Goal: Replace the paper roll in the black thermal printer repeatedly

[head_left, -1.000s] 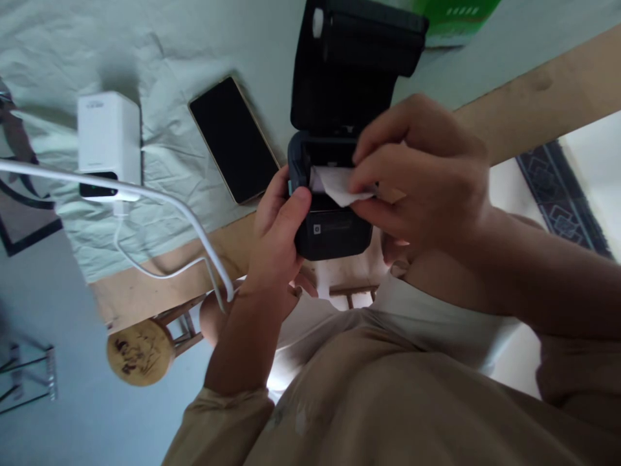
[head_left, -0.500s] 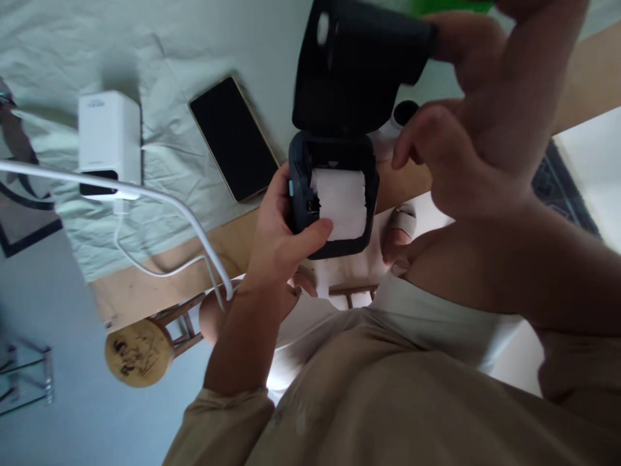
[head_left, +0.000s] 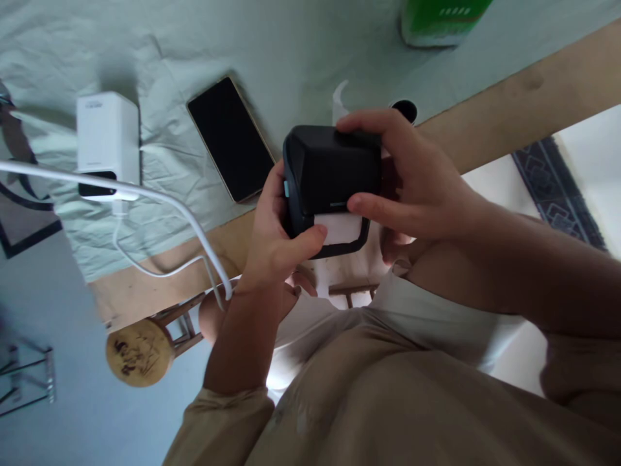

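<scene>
Printer [head_left: 332, 168], small, black, hard-shelled: we are holding it in the air just above the near edge of the tabletop [head_left: 485, 123], lid down, with a strip of white paper [head_left: 339, 228] showing at the front slot. Our left hand [head_left: 274, 239] is gripping the left side with the thumb lying beside the paper; our right hand [head_left: 412, 184] is clasping the top and right side, fingers spread over the lid. We are judging it light, rigid and smooth, best held by both flanks, well off the thin paper, which looks easy to tear. Phone [head_left: 230, 139] and white charger [head_left: 107, 142] are lying on the cloth [head_left: 204, 45], well apart from it. Whether the lid is latching fully we cannot tell; the underside and roll are hidden, and the green box [head_left: 444, 19] is being cut off by the top edge.
</scene>
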`<state>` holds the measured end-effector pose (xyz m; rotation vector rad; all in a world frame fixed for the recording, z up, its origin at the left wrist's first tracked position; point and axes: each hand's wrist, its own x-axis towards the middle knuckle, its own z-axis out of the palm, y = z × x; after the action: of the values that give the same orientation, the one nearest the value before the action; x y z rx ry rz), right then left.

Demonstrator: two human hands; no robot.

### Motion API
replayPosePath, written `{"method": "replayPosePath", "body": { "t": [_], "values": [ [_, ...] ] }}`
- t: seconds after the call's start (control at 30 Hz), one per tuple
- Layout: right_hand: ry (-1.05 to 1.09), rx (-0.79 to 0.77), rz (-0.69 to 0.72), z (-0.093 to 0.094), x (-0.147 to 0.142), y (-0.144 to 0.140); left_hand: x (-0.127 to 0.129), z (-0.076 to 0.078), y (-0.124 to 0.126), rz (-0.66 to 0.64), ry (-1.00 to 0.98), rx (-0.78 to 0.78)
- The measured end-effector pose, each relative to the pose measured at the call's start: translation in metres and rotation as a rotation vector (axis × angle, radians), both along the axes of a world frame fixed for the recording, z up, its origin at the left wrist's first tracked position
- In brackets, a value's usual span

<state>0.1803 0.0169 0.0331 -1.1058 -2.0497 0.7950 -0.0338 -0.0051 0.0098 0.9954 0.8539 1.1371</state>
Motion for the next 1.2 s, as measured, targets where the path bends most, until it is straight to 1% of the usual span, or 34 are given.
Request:
{"method": "replayPosePath", "body": {
  "t": [0.07, 0.13, 0.23, 0.33, 0.4, 0.5, 0.6, 0.67, 0.77, 0.83, 0.87, 0.97, 1.07, 1.13, 1.2],
  "values": [
    [-0.006, 0.006, 0.014, 0.002, -0.002, -0.001, 0.001, 0.001, -0.002, 0.001, -0.008, -0.016],
    [-0.002, -0.002, 0.015, 0.005, -0.004, -0.002, 0.002, 0.001, -0.005, 0.039, 0.013, -0.05],
    [0.015, -0.053, 0.013, 0.01, -0.006, -0.003, 0.002, 0.0, -0.009, 0.082, 0.051, -0.044],
    [0.002, -0.133, -0.003, 0.017, -0.007, -0.005, 0.001, -0.001, -0.011, 0.076, 0.059, -0.043],
    [-0.015, -0.176, -0.022, 0.02, -0.007, -0.005, 0.002, 0.0, -0.011, 0.077, 0.054, -0.079],
    [-0.017, -0.171, -0.021, 0.021, -0.008, -0.003, 0.005, -0.001, -0.008, 0.106, 0.012, -0.077],
    [-0.003, -0.075, 0.006, 0.015, -0.008, -0.002, 0.01, -0.005, -0.001, 0.206, -0.077, -0.049],
    [0.023, 0.021, 0.01, 0.011, -0.004, -0.001, 0.012, -0.009, 0.004, 0.276, -0.088, -0.097],
    [0.113, 0.108, -0.074, 0.008, 0.005, -0.003, 0.013, -0.013, 0.007, 0.321, -0.065, -0.14],
    [0.119, 0.167, -0.142, 0.009, 0.012, -0.003, 0.014, -0.015, 0.007, 0.33, -0.068, -0.134],
    [0.091, 0.212, -0.147, 0.01, 0.014, -0.003, 0.014, -0.015, 0.007, 0.331, -0.067, -0.124],
    [-0.063, 0.304, -0.07, 0.01, 0.018, -0.005, 0.013, -0.013, 0.007, 0.322, -0.018, -0.092],
    [-0.164, 0.319, 0.015, 0.008, 0.018, -0.006, 0.013, -0.007, 0.007, 0.272, 0.001, -0.081],
    [-0.192, 0.35, 0.036, 0.007, 0.017, -0.006, 0.013, -0.003, 0.007, 0.232, -0.023, -0.098],
    [-0.204, 0.381, 0.021, 0.007, 0.016, -0.005, 0.013, 0.0, 0.007, 0.221, -0.03, -0.124]
  ]
}}
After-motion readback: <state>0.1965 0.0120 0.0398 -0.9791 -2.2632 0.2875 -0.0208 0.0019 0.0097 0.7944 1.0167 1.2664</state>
